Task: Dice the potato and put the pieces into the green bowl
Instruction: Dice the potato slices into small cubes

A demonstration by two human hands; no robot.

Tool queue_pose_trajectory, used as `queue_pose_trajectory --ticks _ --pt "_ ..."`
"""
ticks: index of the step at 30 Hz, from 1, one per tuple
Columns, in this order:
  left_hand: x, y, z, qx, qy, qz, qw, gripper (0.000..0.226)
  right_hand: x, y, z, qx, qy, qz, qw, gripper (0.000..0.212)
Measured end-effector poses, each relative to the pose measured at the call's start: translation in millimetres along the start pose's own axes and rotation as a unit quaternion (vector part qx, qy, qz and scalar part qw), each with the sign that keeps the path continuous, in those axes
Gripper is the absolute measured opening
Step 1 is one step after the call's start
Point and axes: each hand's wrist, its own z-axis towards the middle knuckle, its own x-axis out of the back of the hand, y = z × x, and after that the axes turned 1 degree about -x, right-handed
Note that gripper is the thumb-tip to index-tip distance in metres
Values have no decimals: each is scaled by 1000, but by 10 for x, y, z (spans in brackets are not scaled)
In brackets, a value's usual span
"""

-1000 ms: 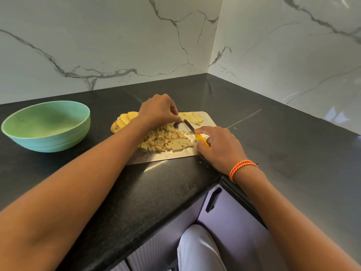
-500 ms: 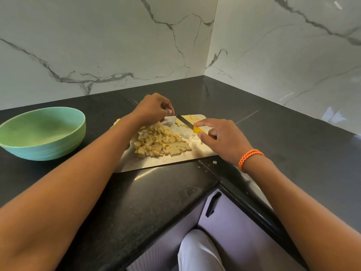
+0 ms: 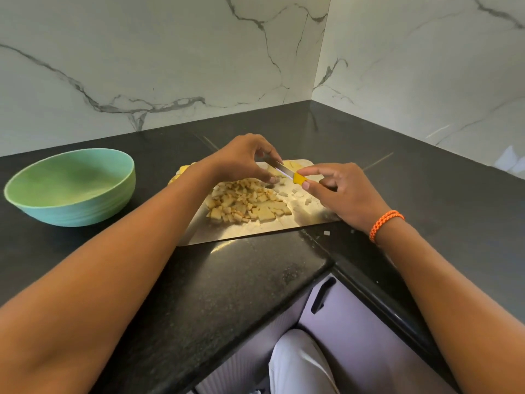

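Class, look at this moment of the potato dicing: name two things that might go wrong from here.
The left hand has its fingertips right at the knife blade, so a cut is possible. The diced potato lies apart from the green bowl; pieces may drop onto the counter during transfer.

No readable text, labels, brands, numbers or signs on anything here.

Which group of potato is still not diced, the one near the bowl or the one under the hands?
The yellow slices at the board's far left edge, nearest the green bowl, remain undiced; the central heap is small cubes.
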Motion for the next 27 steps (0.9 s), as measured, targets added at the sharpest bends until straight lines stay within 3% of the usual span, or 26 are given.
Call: queue_pose_trajectory --ticks 6,10,14,21,27 --pt "47 16 -7 23 12 -47 999 46 123 199 77 -22 90 -65 994 18" --pt "-91 75 43 52 47 -4 998 41 153 382 145 -101 159 -135 973 16" --pt "-206 103 114 63 32 27 997 43 90 379 172 -133 166 -186 959 16" --pt "-256 130 177 64 -8 68 996 45 25 323 194 -111 93 -205 968 15" --pt "-175 86 141 57 37 54 996 36 112 288 129 -65 21 -128 989 12"
